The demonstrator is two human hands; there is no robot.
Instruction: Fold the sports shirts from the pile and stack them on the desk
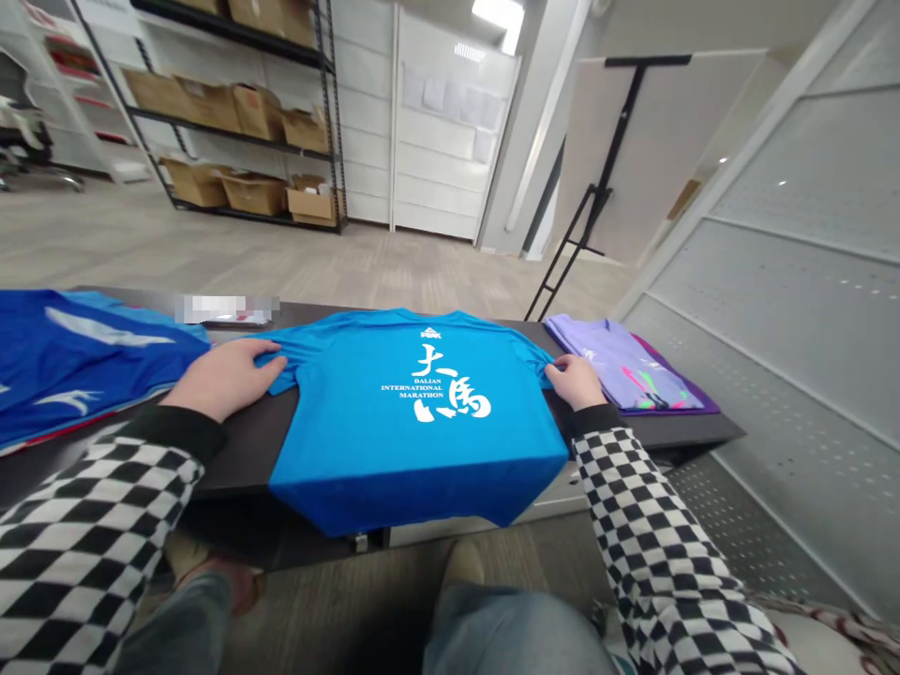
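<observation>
A bright blue T-shirt (422,441) lies spread on the dark table, its white marathon lettering facing up and its collar toward the far edge. The hem hangs over the table's near edge. At the left sleeve is my left hand (229,375), its thumb and fingers closed on the sleeve's cuff. My right hand (577,380) pinches the edge of the other sleeve with thumb and forefinger. Both sleeves are drawn outward to the sides.
Darker blue garments (84,361) lie at the left, and folded lilac and purple clothing (625,366) at the right. Near the far edge is a phone-like object (232,314), partly blurred. Beyond stand a shelf with cardboard boxes (253,192) and a black easel stand (611,150). A perforated panel (794,300) flanks the right.
</observation>
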